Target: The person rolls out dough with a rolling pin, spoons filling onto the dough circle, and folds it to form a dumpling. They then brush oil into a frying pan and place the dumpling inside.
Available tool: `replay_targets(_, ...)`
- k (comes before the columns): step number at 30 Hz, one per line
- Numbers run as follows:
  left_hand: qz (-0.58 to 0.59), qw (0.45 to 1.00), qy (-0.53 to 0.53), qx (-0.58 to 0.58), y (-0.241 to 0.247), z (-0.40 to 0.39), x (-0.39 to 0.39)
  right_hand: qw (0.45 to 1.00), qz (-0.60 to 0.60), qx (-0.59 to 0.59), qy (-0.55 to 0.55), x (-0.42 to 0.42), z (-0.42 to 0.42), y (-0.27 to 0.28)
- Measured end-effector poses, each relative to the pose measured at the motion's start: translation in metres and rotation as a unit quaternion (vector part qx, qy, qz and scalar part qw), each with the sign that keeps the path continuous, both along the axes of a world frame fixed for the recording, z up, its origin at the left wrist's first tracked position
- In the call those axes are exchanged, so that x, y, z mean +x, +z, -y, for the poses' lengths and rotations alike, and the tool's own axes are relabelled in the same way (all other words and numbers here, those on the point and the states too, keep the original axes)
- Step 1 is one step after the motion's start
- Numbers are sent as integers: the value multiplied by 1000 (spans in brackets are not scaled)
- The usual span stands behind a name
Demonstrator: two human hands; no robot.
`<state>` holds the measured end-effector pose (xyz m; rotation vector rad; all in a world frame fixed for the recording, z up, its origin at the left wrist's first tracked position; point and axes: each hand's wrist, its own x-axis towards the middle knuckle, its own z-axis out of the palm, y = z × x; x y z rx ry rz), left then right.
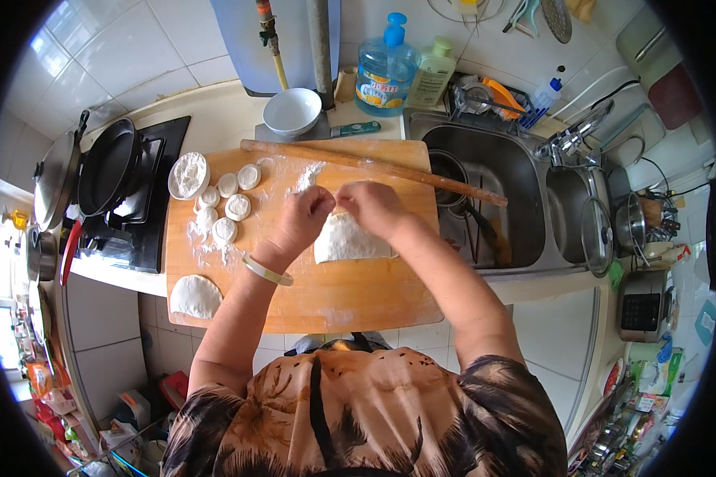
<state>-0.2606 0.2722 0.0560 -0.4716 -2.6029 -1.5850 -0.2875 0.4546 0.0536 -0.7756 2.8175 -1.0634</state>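
A folded sheet of white dough [351,239] lies on the wooden board [358,298] in front of me. At its top edge my left hand [306,210] pinches with curled fingers, a bangle on that wrist. My right hand [367,206] is close beside it, its fingertips on the same edge of the dough. A semicircular piece of dough [196,297] rests at the board's near left corner. Several small floured dough rounds [237,207] sit left of my hands, near a small bowl of flour [189,176]. The fingertips are partly hidden.
A long wooden rolling pin [370,166] lies across the board's far edge, reaching over the sink [522,208]. A white bowl [292,111] stands behind on a flat metal blade. At left, a black frying pan [109,167] is on the stove, its red handle projecting forward.
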Motion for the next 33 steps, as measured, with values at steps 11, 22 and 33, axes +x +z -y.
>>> replay_targets(11, 112, 985, 115, 56, -11, 45, 84, 899, 178, -399, -15, 58, -95, 106)
replay_targets(22, -23, 906, 336, -257, -9, 143, 78, 984, -69, 64, -149, 121, -71, -8)
replay_targets(33, -159, 879, 187, -408, -43, 107, 12, 972, 156, -127, -120, 125, -90, -10)
